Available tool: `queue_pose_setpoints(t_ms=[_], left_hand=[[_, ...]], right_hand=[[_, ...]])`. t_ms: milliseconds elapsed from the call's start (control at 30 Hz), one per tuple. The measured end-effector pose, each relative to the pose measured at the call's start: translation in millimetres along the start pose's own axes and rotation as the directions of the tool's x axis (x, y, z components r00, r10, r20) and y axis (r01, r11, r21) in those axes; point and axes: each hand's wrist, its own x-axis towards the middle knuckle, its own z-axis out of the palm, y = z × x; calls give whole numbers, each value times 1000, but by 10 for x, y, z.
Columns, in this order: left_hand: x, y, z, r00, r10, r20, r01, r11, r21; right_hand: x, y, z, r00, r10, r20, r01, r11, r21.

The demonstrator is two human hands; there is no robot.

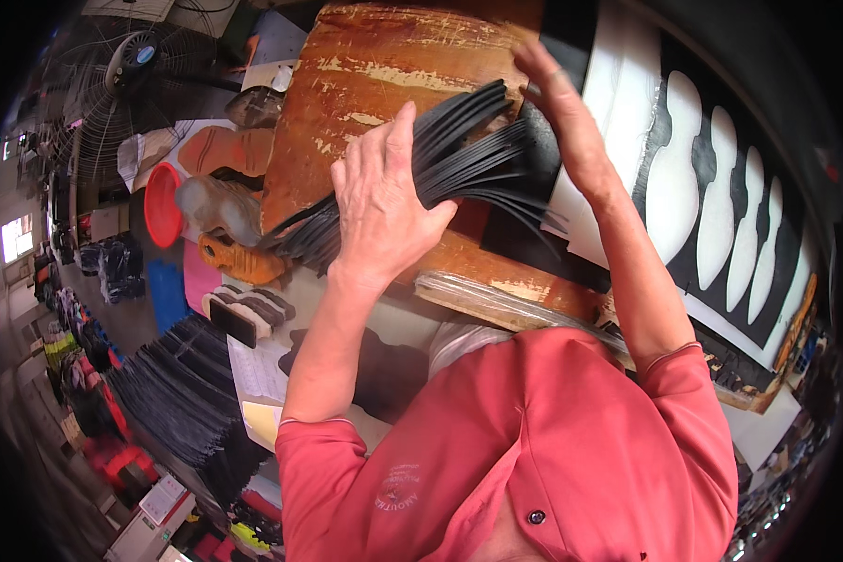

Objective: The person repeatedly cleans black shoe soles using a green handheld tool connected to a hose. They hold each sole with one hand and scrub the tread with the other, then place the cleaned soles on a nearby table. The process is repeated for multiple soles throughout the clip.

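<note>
Head view, hands first: left hand [382, 201], laid back-up across a bundle of thin black strips [468, 159], thumb splayed well away from the forefinger, remaining fingers bent together along the bundle's left side; the undersides are out of sight, so from where I stand I cannot tell whether they grip or only press. Right hand [571, 131], raised beside the far end of the strips, fingers extended and loosely open, nothing visible in the grasp; whether its palm side touches the dark rounded object [539, 138] beneath is unclear. Black strips: one lot, on a worn orange-brown wooden board [375, 70], ends fanned toward the right, middle covered by the left hand. To the right: white elongated cut-outs [672, 178], ranged by size on a black sheet [707, 122]. To the left: one red bowl [163, 208], one orange piece with holes [239, 259], one grey lumpy item of uncertain kind [220, 211]. Lower left: a larger pile of dark strips [183, 393], blurred toward its outer edge. Upper left: one caged fan [133, 64], partly lost in the dark rim. Far left: assorted coloured goods, too small and smeared to identify. Lower edge: red shirt [571, 431], cut off by the frame.
</note>
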Motion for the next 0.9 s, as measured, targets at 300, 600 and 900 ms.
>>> queue_pose_setpoints(t_ms=[300, 600, 900], left_hand=[[17, -20, 60, 1000, 18, 5, -18, 997, 76], [-10, 33, 57, 998, 61, -7, -61, 996, 67], [-12, 134, 132, 1000, 11, 6, -12, 991, 132]], right_hand=[[96, -287, -19, 917, -16, 398, 196, 887, -417], [9, -125, -37, 774, -336, 537, 631, 491, -601], [242, -328, 69, 798, -92, 595, 576, 404, -710]])
